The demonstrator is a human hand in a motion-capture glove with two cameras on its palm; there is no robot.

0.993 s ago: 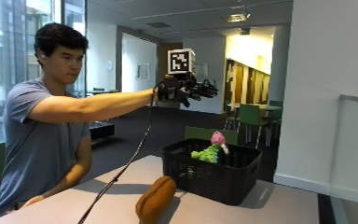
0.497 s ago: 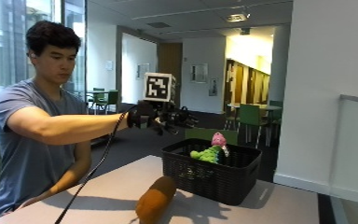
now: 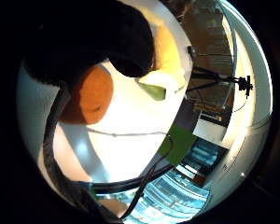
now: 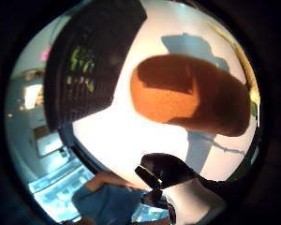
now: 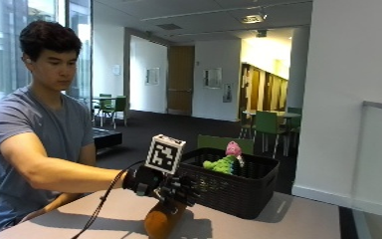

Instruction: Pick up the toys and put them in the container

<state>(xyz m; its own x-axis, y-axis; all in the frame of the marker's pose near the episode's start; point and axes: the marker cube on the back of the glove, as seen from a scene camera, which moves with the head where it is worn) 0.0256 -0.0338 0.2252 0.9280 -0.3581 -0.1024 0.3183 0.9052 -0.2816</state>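
An orange-brown plush toy (image 5: 161,222) stands on the white table (image 5: 111,219) in front of the person. My gloved right hand (image 5: 168,187) hovers just above its top end with the fingers spread and relaxed, holding nothing. In the thumb side palm view the toy (image 4: 192,96) lies close under the palm, and it shows again in the little finger side palm view (image 3: 88,95). The black basket (image 5: 244,194) stands just behind the toy, with a green and pink plush toy (image 5: 223,162) inside. I cannot tell whether the fingers touch the orange toy.
The basket (image 4: 89,70) is beside the toy on the table (image 4: 122,136). A yellow and green thing (image 3: 165,70) shows past a gloved finger; what it is I cannot tell. The bare left arm (image 5: 48,204) rests at the table's near edge.
The gloved hand has come down from high near the basket and back toward the person, to just over the orange-brown toy. The toy and basket stayed put.
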